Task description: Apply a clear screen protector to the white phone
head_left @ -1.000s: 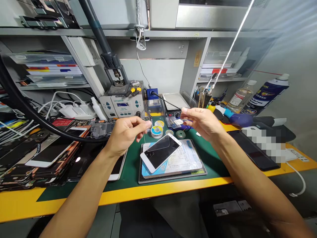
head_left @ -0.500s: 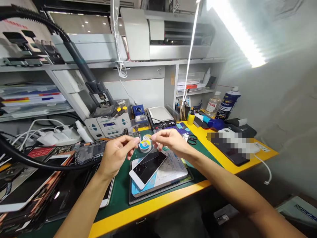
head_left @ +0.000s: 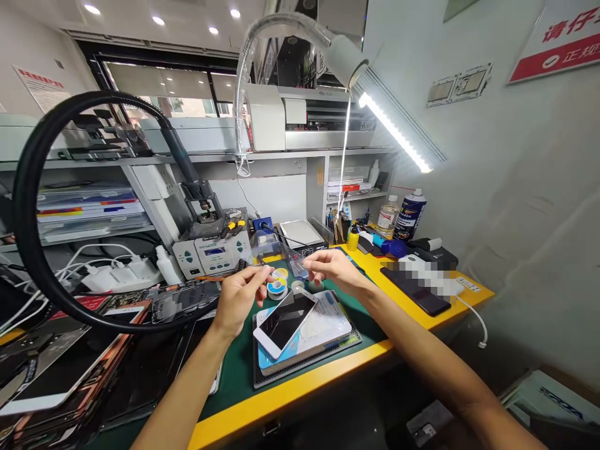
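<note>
**A:** What is lying nearest the camera on the yellow-edged bench (head_left: 300, 390)?

**B:** A white smartphone (head_left: 284, 322) is resting face up and askew on a printed work mat (head_left: 328, 325). Its dark screen is reflecting the light, its white bezel is showing at both ends, and its far corner is sitting just below the two hands.

**A:** And what are the hands doing?

**B:** The left hand (head_left: 239, 299) is hovering just above the phone's far end with thumb and forefinger pinched together; a thin wire seems to be running from it, but it is too fine to confirm. The right hand (head_left: 334, 270) is hanging near it, fingers curled with the tips pressed together. Whether they are gripping anything, I cannot tell.

**A:** What is sitting beyond them?

**B:** A solder spool (head_left: 277, 288) is lying between the hands, slightly farther back. Behind it a grey rework station (head_left: 210, 253) is standing against the shelving, and a gooseneck lamp (head_left: 394, 125) is shining overhead. Stacked phone screens (head_left: 70, 369) are crowding the left.
</note>
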Tool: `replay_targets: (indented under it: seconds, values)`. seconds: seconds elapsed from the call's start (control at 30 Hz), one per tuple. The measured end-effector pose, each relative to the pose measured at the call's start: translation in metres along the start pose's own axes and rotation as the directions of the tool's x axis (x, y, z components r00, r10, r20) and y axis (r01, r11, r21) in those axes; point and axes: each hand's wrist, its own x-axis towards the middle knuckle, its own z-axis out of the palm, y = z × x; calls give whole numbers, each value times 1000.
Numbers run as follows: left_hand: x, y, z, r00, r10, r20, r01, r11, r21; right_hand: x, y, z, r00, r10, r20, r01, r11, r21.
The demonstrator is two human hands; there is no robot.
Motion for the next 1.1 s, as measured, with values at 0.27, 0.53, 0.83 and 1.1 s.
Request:
replay_targets:
  seconds: [0.27, 0.53, 0.83, 1.1]
  values:
    - [-5, 0, 9, 999, -16, 52, 17, 999, -33, -33, -9, -14, 989, -52, -142, 40, 996, -83]
    - [-2, 4, 2, 992, 27, -125, -42, 992, -117, -26, -29, -51, 836, -308, -455, 70, 881, -467]
    - [6, 5, -9, 957, 54, -284, -104, 981, -163, 34, -1, -76, 784, -393, -481, -236, 529, -815]
    - [11, -1, -12, 947, 47, -317, -109, 978, -180, 60, 21, -75, 816, -341, -466, -349, 352, -869]
